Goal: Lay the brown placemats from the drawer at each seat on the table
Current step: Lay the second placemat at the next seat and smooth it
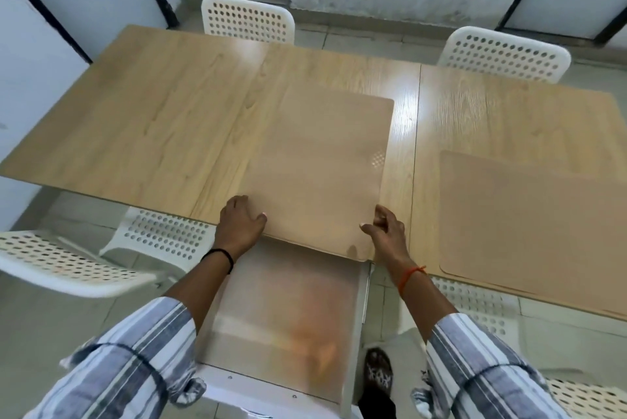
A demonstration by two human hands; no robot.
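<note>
Head view: brown placemat (315, 174) on table (142, 120), near edge overhanging the open drawer (281, 317). Left hand (239, 223) and right hand (385, 232) pinch its near corners. Likely thin, light, flexible, smooth; best held at edges. Second placemat (529, 225) lies right.

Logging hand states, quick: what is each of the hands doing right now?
Left hand: curled over the near left edge of the placemat, gripping it.
Right hand: pinching the same placemat's near right corner.
</note>
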